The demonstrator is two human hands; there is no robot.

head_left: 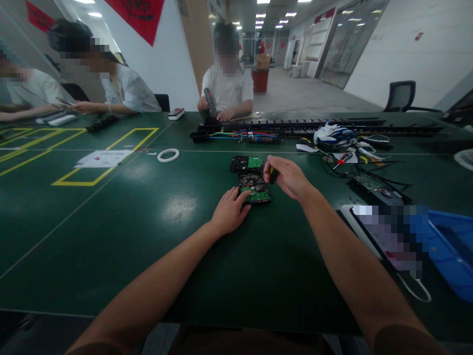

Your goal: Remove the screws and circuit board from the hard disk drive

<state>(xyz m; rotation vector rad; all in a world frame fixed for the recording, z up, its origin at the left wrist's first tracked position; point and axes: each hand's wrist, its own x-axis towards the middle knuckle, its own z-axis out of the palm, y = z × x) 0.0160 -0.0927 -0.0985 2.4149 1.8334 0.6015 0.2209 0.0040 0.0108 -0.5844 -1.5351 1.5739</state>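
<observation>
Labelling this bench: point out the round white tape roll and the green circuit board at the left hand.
Round white tape roll (167,160), head view: near rim.
Green circuit board (260,196), head view: right part.

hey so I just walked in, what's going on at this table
A person's left hand rests on the nearer drive, fingers at its green board. The right hand grips a small dark object, too small to make out, just beside the drives. The farther drive lies just beyond the nearer one. Across the table, a co-worker holds what looks like a drill.
</observation>
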